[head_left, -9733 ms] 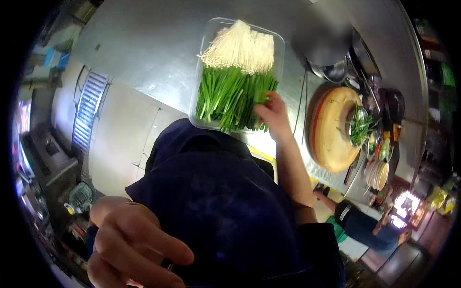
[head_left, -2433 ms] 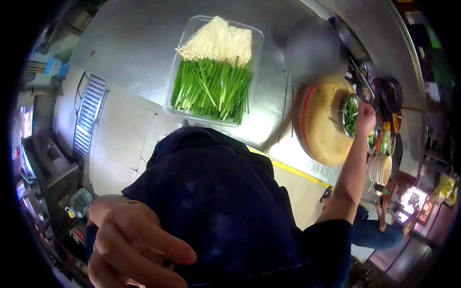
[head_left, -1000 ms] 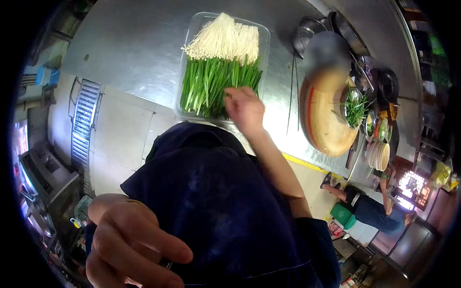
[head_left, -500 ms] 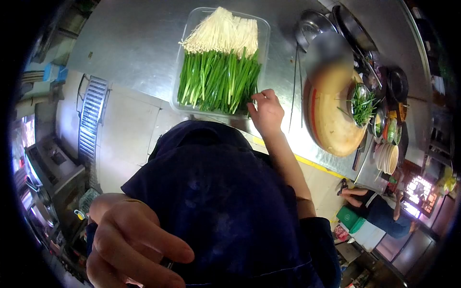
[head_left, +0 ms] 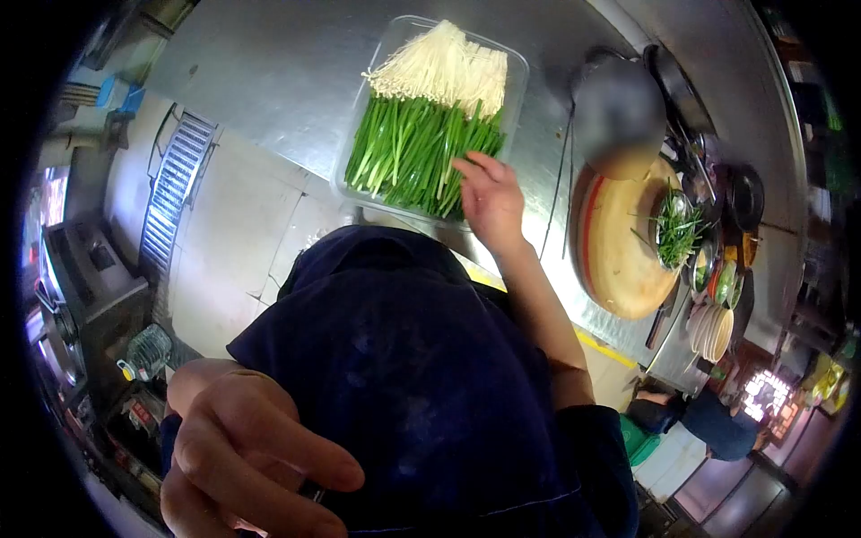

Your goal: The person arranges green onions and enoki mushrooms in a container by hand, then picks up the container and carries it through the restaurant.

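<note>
A clear plastic container (head_left: 340, 170) holds pale enoki mushrooms (head_left: 439, 67) at its far end and a thick layer of cut green garlic chives (head_left: 408, 152) at the near end. My right hand (head_left: 493, 199) is over the near right corner of the container, its fingers slightly bent and apart, fingertips at the edge of the chives. Close to the camera at lower left, my left hand (head_left: 256, 457) has its fingers curled in. A small shiny bit shows between them, too little to name.
The container stands on a steel table (head_left: 260, 99). To the right are a round wooden chopping board (head_left: 628, 251), a bowl of cut greens (head_left: 677, 229), stacked bowls (head_left: 710, 332) and a knife (head_left: 662, 325). Another person (head_left: 717, 426) is at lower right.
My right hand has shifted from the container's right edge inward over the chives. The view has turned slightly, so the table things sit lower and further right. My left hand looks unchanged.
</note>
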`<state>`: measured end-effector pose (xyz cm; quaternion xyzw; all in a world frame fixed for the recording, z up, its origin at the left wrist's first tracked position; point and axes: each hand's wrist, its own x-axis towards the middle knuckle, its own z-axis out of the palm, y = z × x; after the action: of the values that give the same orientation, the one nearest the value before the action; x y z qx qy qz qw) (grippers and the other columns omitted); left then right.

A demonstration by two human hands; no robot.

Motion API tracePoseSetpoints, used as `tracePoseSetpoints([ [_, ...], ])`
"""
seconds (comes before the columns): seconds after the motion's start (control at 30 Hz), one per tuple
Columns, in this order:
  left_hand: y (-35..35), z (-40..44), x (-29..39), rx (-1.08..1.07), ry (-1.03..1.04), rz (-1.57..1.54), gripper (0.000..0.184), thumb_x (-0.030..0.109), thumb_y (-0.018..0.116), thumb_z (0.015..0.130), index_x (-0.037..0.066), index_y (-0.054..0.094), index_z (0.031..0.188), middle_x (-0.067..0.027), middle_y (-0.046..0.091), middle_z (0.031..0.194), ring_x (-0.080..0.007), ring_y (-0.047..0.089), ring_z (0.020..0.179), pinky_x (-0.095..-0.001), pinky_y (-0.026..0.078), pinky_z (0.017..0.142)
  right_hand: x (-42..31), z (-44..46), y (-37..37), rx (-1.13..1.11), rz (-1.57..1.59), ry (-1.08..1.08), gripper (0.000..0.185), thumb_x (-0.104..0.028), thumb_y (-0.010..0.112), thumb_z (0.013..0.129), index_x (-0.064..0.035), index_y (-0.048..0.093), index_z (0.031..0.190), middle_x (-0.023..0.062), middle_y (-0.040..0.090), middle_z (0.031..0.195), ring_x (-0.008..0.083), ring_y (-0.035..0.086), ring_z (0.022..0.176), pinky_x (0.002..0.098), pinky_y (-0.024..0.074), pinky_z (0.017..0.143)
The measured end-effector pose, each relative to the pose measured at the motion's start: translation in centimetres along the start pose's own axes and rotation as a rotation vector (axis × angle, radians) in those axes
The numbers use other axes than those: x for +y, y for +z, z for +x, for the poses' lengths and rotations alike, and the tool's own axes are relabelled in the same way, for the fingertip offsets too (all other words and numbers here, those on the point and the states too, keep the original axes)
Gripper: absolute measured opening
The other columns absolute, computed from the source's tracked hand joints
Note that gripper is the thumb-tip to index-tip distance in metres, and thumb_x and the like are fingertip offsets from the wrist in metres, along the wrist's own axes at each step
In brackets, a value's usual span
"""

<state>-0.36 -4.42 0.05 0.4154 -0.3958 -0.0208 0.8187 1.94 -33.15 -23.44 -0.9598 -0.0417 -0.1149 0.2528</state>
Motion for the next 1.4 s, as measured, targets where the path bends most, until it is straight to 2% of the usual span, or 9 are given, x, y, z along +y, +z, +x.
tracePoseSetpoints([
  [0.1,0.3,0.1,-0.3,0.035,0.111,-0.043,0.035,0.037,0.044,0.100,0.015,0.071,0.101,-0.0083,0.065,0.095,-0.0192,0.059,0.081,-0.0291,0.052,0.064,-2.6,2.6,0.7,-0.118,-0.167,-0.212,0.046,-0.017,0.067,0.081,-0.0171,0.060,0.126,0.0070,0.051,0.137,0.0290,0.045,0.128,0.0443,0.0380,0.105],
  [0.2,0.3,0.0,0.3,0.067,0.085,-0.028,0.033,0.035,0.045,0.100,0.015,0.071,0.101,-0.0076,0.066,0.093,-0.0184,0.059,0.082,-0.0288,0.052,0.065,-2.8,3.1,1.1,-0.253,-0.213,-0.293,0.056,-0.034,0.068,0.081,-0.0209,0.054,0.133,0.0064,0.043,0.145,0.0287,0.035,0.136,0.0506,0.0251,0.113],
  [0.3,-0.2,-0.4,0.7,0.093,0.075,-0.006,0.031,0.033,0.046,0.100,0.015,0.071,0.101,-0.0062,0.067,0.094,-0.0167,0.059,0.084,-0.0287,0.052,0.065,-0.1,2.1,0.5,-0.329,-0.269,-0.333,0.065,-0.040,0.069,0.079,-0.0215,0.048,0.139,0.0060,0.039,0.148,0.0283,0.032,0.139,0.0501,0.0221,0.115],
  [0.43,-0.5,-0.8,0.2,0.129,0.215,-0.030,0.031,0.034,0.046,0.100,0.016,0.071,0.101,-0.0070,0.067,0.093,-0.0170,0.059,0.084,-0.0289,0.052,0.065,2.7,0.4,-1.4,-0.407,-0.303,-0.293,0.071,-0.040,0.068,0.081,-0.0229,0.041,0.144,0.0050,0.034,0.152,0.0278,0.028,0.142,0.0489,0.0212,0.116],
  [0.7,-1.8,-0.9,1.6,0.062,0.045,-0.049,0.032,0.040,0.047,0.099,0.019,0.072,0.102,-0.0080,0.067,0.090,-0.0212,0.058,0.079,-0.0301,0.053,0.064,4.2,-0.5,-1.4,-0.334,-0.217,-0.318,0.075,-0.037,0.072,0.076,-0.0222,0.043,0.143,0.0088,0.033,0.152,0.0332,0.028,0.141,0.0490,0.0236,0.116],
  [0.8,-1.6,-0.7,1.2,0.091,0.068,-0.042,0.034,0.042,0.047,0.099,0.020,0.072,0.102,-0.0085,0.066,0.089,-0.0223,0.058,0.077,-0.0298,0.053,0.065,4.1,-1.0,-1.6,-0.264,-0.188,-0.328,0.078,-0.031,0.075,0.073,-0.0167,0.043,0.143,0.0161,0.032,0.152,0.0385,0.030,0.139,0.0528,0.0261,0.114],
  [0.9,-1.6,-0.6,1.3,0.063,0.044,-0.026,0.033,0.041,0.047,0.098,0.019,0.071,0.102,-0.0085,0.066,0.089,-0.0221,0.059,0.077,-0.0296,0.053,0.065,4.0,-1.4,-1.0,-0.219,-0.078,-0.276,0.079,-0.031,0.074,0.074,-0.0134,0.042,0.144,0.0182,0.031,0.152,0.0385,0.030,0.139,0.0525,0.0257,0.114],
  [1.13,-1.7,-0.1,1.5,0.028,0.017,-0.010,0.031,0.039,0.048,0.098,0.018,0.070,0.102,-0.0085,0.066,0.090,-0.0218,0.059,0.078,-0.0293,0.053,0.065,2.0,0.7,0.3,-0.303,-0.107,-0.271,0.080,-0.042,0.071,0.076,-0.0116,0.041,0.144,0.0167,0.033,0.151,0.0358,0.030,0.140,0.0486,0.0219,0.116],
  [1.4,-1.7,-0.2,1.7,0.029,0.029,0.011,0.029,0.037,0.049,0.097,0.017,0.070,0.101,-0.0085,0.066,0.091,-0.0214,0.060,0.078,-0.0289,0.054,0.065,2.4,-0.5,-0.1,-0.158,-0.131,-0.190,0.077,-0.046,0.066,0.080,-0.0065,0.042,0.142,0.0191,0.036,0.148,0.0388,0.032,0.138,0.0546,0.0224,0.113],
])
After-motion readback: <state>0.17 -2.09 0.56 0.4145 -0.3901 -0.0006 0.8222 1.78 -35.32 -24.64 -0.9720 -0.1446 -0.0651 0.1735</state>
